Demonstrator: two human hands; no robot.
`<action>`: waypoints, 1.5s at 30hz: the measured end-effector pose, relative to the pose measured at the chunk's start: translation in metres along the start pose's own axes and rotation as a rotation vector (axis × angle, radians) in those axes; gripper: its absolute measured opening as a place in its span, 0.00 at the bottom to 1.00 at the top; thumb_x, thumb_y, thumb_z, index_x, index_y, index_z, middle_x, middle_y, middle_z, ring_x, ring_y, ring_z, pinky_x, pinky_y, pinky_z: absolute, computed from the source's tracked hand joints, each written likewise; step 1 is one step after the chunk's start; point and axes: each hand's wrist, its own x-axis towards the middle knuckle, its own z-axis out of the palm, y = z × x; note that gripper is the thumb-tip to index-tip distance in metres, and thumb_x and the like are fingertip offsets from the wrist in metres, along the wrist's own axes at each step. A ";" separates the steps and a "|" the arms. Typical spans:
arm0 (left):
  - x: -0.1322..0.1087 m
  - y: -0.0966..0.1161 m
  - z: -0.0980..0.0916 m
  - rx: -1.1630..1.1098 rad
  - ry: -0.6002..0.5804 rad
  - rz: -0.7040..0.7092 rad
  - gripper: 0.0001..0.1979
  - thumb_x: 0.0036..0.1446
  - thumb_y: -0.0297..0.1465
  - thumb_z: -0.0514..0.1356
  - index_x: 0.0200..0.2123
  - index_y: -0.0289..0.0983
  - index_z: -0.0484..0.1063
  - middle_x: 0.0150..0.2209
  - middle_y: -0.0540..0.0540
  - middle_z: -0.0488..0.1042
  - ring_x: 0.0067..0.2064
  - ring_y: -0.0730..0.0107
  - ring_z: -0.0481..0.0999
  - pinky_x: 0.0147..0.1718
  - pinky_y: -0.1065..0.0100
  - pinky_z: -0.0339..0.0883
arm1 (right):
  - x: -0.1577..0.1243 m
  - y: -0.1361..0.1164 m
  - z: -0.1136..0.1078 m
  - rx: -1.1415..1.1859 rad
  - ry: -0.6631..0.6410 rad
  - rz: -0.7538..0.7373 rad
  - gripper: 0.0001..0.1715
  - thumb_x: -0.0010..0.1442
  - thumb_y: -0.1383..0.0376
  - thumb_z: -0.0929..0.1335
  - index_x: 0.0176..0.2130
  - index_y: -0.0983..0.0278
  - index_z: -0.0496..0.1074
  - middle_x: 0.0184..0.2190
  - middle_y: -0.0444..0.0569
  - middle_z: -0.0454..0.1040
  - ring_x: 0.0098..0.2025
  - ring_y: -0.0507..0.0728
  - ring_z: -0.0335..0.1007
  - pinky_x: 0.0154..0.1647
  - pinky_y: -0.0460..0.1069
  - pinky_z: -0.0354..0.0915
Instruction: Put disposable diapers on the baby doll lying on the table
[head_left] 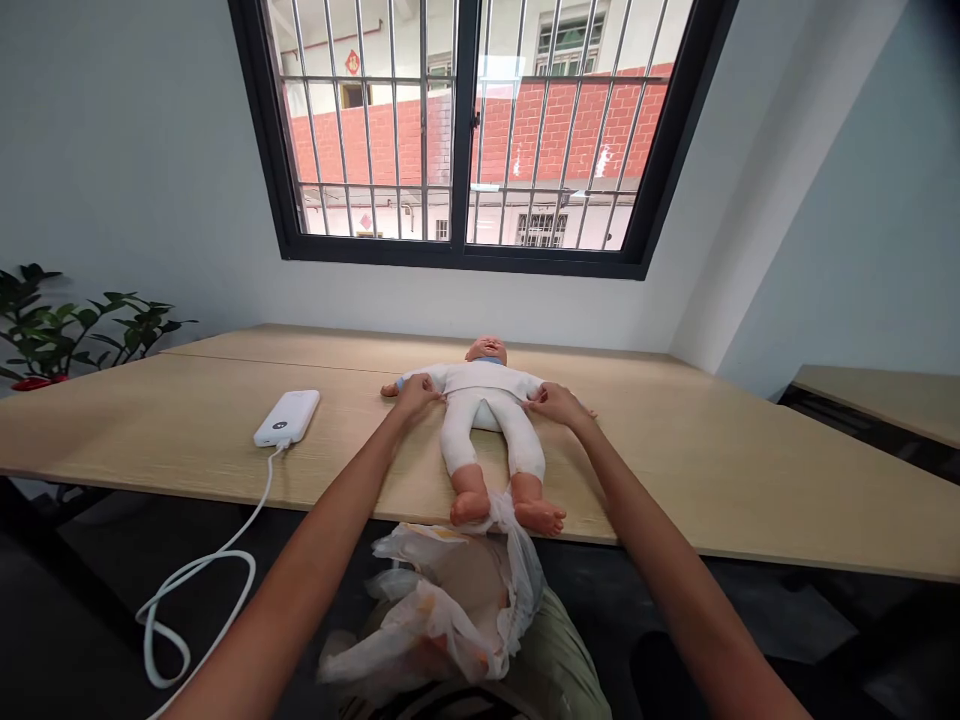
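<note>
Plant (pixel 79 335) at far left of our view, its red pot (pixel 37 383) just behind the table (pixel 217 440). Moving right, a white power bank (pixel 286 418) lies flat on the wood, its white cable (pixel 202 585) trailing over the near edge and looping down below. Our left hand (pixel 415 395) rests on the doll's sleeve, fingers together and curled over the arm; we cannot tell whether they clamp it. The baby doll (pixel 484 378), dressed in white, lies on its back mid-table between our hands, its long axis running straight away from us, head far, bare feet at the near edge. Neither hand is clearly nearer to it. Crumpled translucent plastic (pixel 442 610) sits in our lap on khaki trousers (pixel 559 665), reaching up to the doll's feet. Our right hand (pixel 551 403) lies on the doll's other arm, fingers together; here too we cannot tell if they grip. Beyond it, the table runs on to the right.
</note>
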 end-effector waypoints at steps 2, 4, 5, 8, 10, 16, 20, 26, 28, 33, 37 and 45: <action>-0.017 0.027 -0.009 0.038 0.073 0.032 0.11 0.45 0.28 0.64 0.23 0.38 0.62 0.26 0.51 0.67 0.32 0.68 0.67 0.33 0.69 0.57 | -0.028 -0.013 -0.010 0.062 0.086 -0.093 0.09 0.56 0.61 0.70 0.33 0.64 0.69 0.34 0.47 0.75 0.35 0.54 0.69 0.36 0.46 0.60; -0.048 0.054 -0.018 0.115 0.099 0.104 0.11 0.52 0.37 0.62 0.27 0.38 0.65 0.30 0.49 0.71 0.34 0.66 0.70 0.34 0.68 0.58 | -0.069 -0.028 -0.018 0.112 0.037 -0.173 0.14 0.58 0.55 0.68 0.38 0.63 0.70 0.39 0.48 0.75 0.37 0.54 0.70 0.39 0.48 0.63; -0.069 0.066 -0.021 0.149 0.049 0.145 0.13 0.55 0.42 0.60 0.29 0.38 0.66 0.31 0.49 0.73 0.35 0.65 0.71 0.34 0.67 0.60 | -0.093 -0.034 -0.021 0.132 -0.013 -0.218 0.16 0.60 0.53 0.67 0.42 0.62 0.71 0.43 0.48 0.74 0.40 0.55 0.71 0.43 0.48 0.64; -0.136 0.088 -0.026 0.267 -0.175 0.194 0.19 0.57 0.50 0.57 0.38 0.39 0.69 0.40 0.46 0.74 0.40 0.59 0.74 0.38 0.63 0.64 | -0.159 -0.049 -0.025 0.032 -0.187 -0.272 0.23 0.60 0.51 0.67 0.52 0.57 0.69 0.52 0.50 0.69 0.49 0.59 0.70 0.50 0.53 0.64; -0.171 0.091 -0.024 0.345 -0.279 0.227 0.23 0.56 0.50 0.58 0.45 0.39 0.69 0.48 0.42 0.71 0.46 0.55 0.73 0.42 0.60 0.66 | -0.184 -0.053 -0.022 -0.016 -0.280 -0.251 0.30 0.57 0.49 0.69 0.56 0.56 0.67 0.61 0.53 0.61 0.50 0.61 0.71 0.51 0.55 0.65; -0.190 0.084 -0.013 0.257 -0.453 0.306 0.29 0.50 0.41 0.66 0.54 0.39 0.65 0.59 0.38 0.59 0.57 0.52 0.67 0.52 0.58 0.65 | -0.171 -0.049 -0.003 0.030 -0.314 -0.346 0.26 0.62 0.58 0.67 0.58 0.58 0.65 0.66 0.55 0.53 0.63 0.62 0.60 0.61 0.56 0.60; -0.172 0.075 -0.010 0.106 -0.501 0.300 0.28 0.50 0.35 0.65 0.55 0.39 0.65 0.58 0.40 0.62 0.58 0.53 0.66 0.57 0.57 0.62 | -0.151 -0.041 0.004 0.104 -0.301 -0.404 0.24 0.63 0.59 0.65 0.58 0.59 0.65 0.64 0.55 0.57 0.69 0.60 0.48 0.63 0.55 0.59; -0.182 0.057 -0.027 -0.134 -0.368 0.234 0.23 0.53 0.37 0.65 0.51 0.42 0.69 0.58 0.42 0.67 0.61 0.57 0.65 0.57 0.62 0.59 | -0.156 -0.026 0.003 0.116 -0.226 -0.340 0.23 0.64 0.58 0.63 0.58 0.57 0.64 0.66 0.53 0.52 0.65 0.60 0.56 0.62 0.56 0.60; -0.203 0.062 -0.045 -0.125 -0.284 0.178 0.14 0.56 0.40 0.62 0.43 0.40 0.72 0.47 0.44 0.74 0.49 0.62 0.72 0.48 0.66 0.64 | -0.169 -0.026 -0.006 0.082 -0.166 -0.326 0.24 0.64 0.58 0.64 0.58 0.56 0.65 0.64 0.53 0.57 0.63 0.61 0.59 0.60 0.56 0.60; -0.270 0.088 -0.081 0.069 -0.708 0.147 0.12 0.53 0.41 0.65 0.30 0.38 0.72 0.32 0.51 0.74 0.34 0.69 0.71 0.32 0.72 0.61 | -0.212 -0.039 -0.027 0.017 -0.195 -0.232 0.18 0.65 0.50 0.63 0.34 0.59 0.73 0.37 0.50 0.76 0.39 0.59 0.72 0.42 0.51 0.64; -0.304 0.081 -0.064 0.238 -0.831 0.347 0.05 0.53 0.29 0.64 0.34 0.43 0.73 0.36 0.53 0.77 0.34 0.69 0.74 0.33 0.71 0.60 | -0.238 -0.042 0.002 -0.026 -0.398 -0.063 0.32 0.65 0.44 0.58 0.26 0.63 0.71 0.24 0.50 0.73 0.26 0.57 0.67 0.29 0.49 0.58; -0.318 0.063 0.036 0.100 -0.837 0.922 0.13 0.67 0.36 0.49 0.48 0.50 0.72 0.33 0.45 0.80 0.33 0.60 0.78 0.32 0.60 0.64 | -0.246 -0.043 0.065 0.539 -0.738 0.076 0.26 0.55 0.47 0.69 0.49 0.57 0.74 0.48 0.43 0.76 0.53 0.64 0.70 0.53 0.52 0.66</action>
